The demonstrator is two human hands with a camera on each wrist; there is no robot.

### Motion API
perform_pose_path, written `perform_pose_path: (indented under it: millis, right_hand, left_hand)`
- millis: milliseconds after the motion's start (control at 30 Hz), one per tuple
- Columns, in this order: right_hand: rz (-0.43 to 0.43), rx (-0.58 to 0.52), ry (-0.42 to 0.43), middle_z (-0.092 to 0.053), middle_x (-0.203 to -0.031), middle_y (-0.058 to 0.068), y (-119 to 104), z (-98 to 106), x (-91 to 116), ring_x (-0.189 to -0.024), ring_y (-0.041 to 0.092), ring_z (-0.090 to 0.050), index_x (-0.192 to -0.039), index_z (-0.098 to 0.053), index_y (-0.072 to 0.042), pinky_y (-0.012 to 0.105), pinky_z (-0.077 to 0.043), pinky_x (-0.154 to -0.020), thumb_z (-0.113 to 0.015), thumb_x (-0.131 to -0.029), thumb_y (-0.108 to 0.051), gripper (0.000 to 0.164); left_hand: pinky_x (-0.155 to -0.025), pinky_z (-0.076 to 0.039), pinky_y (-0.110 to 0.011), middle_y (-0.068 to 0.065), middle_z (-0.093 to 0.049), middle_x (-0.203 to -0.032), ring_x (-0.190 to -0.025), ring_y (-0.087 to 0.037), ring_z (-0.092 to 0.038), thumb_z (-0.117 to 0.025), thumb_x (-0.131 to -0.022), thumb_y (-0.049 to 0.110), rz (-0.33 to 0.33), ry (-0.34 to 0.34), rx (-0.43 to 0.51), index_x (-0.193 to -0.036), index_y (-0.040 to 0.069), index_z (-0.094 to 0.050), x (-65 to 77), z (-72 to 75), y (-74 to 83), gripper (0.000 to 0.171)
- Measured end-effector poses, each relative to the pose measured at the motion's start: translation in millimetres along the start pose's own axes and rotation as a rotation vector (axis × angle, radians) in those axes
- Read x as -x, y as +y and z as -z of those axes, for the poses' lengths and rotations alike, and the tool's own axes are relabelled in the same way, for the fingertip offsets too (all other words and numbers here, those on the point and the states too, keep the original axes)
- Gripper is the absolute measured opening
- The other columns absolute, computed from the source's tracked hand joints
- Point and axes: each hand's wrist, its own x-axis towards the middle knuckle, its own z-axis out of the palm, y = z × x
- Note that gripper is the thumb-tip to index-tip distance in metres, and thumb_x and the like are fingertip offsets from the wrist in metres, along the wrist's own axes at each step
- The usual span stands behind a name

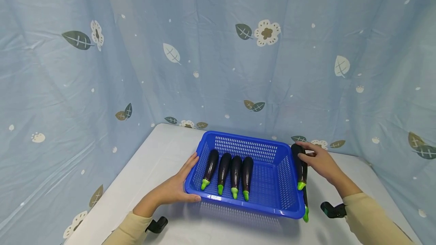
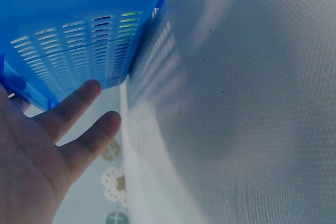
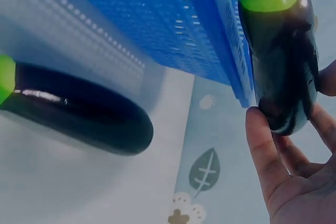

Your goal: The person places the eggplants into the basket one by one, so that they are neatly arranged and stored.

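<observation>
A blue plastic basket with slotted walls holds several dark purple eggplants with green stem ends, lying side by side in its left half. At the basket's left front corner, my left hand grips the rim, the thumb along the front; in the left wrist view two fingers extend away from the wall. My right hand pinches another eggplant by its rounded end, just outside the right rim, stem toward me. Below it on the table lies one more eggplant, mostly hidden in the head view.
The basket stands on a white-covered table. A blue patterned curtain hangs behind and at the left. Black wrist cameras sit on both forearms near the tabletop.
</observation>
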Motion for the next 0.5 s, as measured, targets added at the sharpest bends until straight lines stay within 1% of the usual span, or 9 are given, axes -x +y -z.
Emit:
perform_pose_path:
  millis: [267,400,500]
  right_hand:
    - [0.025,-0.023,-0.007,-0.043,-0.146,0.036,-13.2,-7.2,-6.6,-0.124,0.057,-0.052,-0.151,-0.046,-0.002,0.060,-0.054,-0.090,-0.061,-0.102,-0.027,0.056]
    - [0.027,-0.039,-0.011,-0.044,-0.146,0.034,-19.0,-13.3,-11.1,-0.124,0.053,-0.054,-0.150,-0.048,-0.004,0.057,-0.055,-0.090,-0.062,-0.102,-0.027,0.056]
    - [0.029,-0.050,-0.020,-0.045,-0.146,0.033,-22.7,-17.6,-13.6,-0.125,0.052,-0.054,-0.150,-0.049,-0.005,0.057,-0.054,-0.091,-0.063,-0.101,-0.027,0.055]
  left_hand:
    - [-0.109,-0.035,-0.065,0.001,0.007,-0.172,-0.152,-0.041,-0.017,-0.087,-0.075,0.047,0.015,0.001,0.000,-0.165,0.020,-0.003,0.4,0.5,0.8,0.126]
    - [-0.108,-0.035,-0.065,0.000,0.006,-0.172,-0.152,-0.042,-0.017,-0.087,-0.075,0.047,0.017,0.000,0.005,-0.165,0.020,-0.003,0.4,0.6,1.8,0.126]
    - [-0.109,-0.034,-0.065,-0.002,0.006,-0.172,-0.152,-0.042,-0.017,-0.088,-0.075,0.046,0.013,-0.002,0.006,-0.165,0.020,-0.004,0.1,0.5,2.3,0.126]
